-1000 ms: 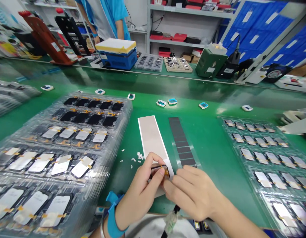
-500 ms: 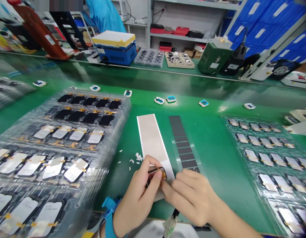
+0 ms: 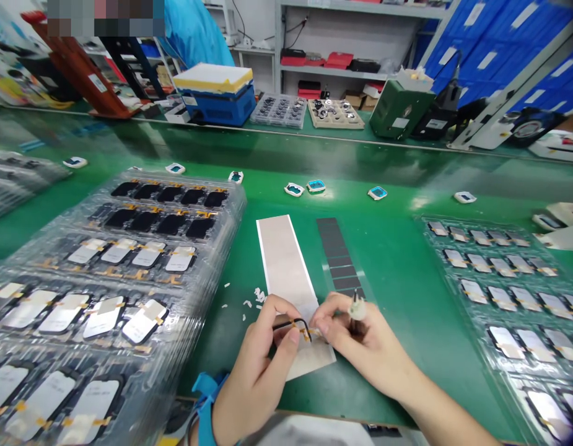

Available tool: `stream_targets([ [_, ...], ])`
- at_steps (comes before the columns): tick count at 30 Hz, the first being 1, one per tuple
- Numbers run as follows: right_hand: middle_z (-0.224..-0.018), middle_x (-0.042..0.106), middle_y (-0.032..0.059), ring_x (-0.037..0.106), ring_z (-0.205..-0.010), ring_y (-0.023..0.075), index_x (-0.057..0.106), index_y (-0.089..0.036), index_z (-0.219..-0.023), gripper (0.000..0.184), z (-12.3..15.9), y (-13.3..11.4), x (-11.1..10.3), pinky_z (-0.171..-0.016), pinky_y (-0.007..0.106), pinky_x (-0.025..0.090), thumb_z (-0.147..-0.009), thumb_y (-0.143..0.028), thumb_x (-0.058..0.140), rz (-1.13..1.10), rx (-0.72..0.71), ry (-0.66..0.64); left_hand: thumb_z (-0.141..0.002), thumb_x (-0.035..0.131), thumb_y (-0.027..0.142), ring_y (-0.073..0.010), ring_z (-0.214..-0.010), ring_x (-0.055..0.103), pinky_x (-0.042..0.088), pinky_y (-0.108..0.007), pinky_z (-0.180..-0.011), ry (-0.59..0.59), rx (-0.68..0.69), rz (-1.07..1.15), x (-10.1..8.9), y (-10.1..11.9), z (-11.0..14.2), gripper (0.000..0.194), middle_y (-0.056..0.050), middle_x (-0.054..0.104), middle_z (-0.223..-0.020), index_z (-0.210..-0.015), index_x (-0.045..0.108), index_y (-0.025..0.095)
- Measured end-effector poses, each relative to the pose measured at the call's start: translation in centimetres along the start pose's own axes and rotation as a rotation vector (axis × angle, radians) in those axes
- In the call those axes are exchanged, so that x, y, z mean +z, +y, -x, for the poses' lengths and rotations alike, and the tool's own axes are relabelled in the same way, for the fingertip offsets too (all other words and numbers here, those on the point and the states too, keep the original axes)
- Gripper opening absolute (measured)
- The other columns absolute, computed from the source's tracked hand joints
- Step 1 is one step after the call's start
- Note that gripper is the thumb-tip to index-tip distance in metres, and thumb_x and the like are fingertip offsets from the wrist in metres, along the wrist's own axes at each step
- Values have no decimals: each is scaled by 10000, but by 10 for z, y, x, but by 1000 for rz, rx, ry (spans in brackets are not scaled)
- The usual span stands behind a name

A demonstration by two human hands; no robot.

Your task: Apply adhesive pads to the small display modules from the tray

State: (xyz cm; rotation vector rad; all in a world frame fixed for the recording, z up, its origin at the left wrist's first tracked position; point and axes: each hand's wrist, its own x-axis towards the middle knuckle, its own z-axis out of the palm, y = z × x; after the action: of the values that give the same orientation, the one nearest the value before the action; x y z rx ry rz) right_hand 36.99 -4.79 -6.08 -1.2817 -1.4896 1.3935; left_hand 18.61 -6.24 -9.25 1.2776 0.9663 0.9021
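My left hand [image 3: 267, 359] is closed around a small display module [image 3: 290, 323] with a black rounded frame and an orange flex cable [image 3: 306, 332] at its right end. Thumb and fingers grip it by its edges. My right hand [image 3: 360, 347] is closed, its thumb and forefinger pinched together beside the flex cable. A slim dark tool with pale wrapping [image 3: 358, 310] pokes up from between its fingers; its exact kind is unclear. Beneath both hands lies a long beige sheet with white edges [image 3: 286, 254]. Whether my right fingertips hold the cable is hidden.
Stacked clear trays of display modules [image 3: 142, 260] stand at the left; another tray [image 3: 504, 266] lies right. A strip of dark stickers [image 3: 335, 248] lies beyond my right hand. White scraps [image 3: 259, 296] are scattered near the sheet. Several watch frames [image 3: 316, 186] line the bench.
My right hand has turned over and lifted slightly; the tool that pointed down toward me now sticks up above the fingers. The left hand still holds the module, tilted differently.
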Motion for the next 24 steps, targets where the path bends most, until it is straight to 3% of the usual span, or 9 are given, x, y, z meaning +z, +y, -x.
stream_targets([
  [7,-553,279,-102,241,-488,72,655,-155,-732,125,-2,0,2,-482,247,226,-768,-270,622,-36,42,-29,-1074,395,422,-110,-635,414,308,-241,-555,-35,57,-81,1,1,-1,220,38,471,-770,-991,466,230],
  [12,-522,250,-110,234,-490,76,645,-165,-705,131,-3,3,3,-489,252,220,-761,-283,634,-63,46,-25,-1077,385,424,-108,-619,398,319,-235,-559,-51,80,-93,1,1,-2,214,47,459,-751,-1007,459,236],
  [24,-469,194,-142,155,-446,59,591,-183,-695,167,-3,2,5,-449,247,146,-773,-305,675,-154,113,-37,-1071,375,469,-104,-639,376,312,-222,-569,-78,-32,10,-1,-2,1,225,53,438,-760,-1041,431,253],
])
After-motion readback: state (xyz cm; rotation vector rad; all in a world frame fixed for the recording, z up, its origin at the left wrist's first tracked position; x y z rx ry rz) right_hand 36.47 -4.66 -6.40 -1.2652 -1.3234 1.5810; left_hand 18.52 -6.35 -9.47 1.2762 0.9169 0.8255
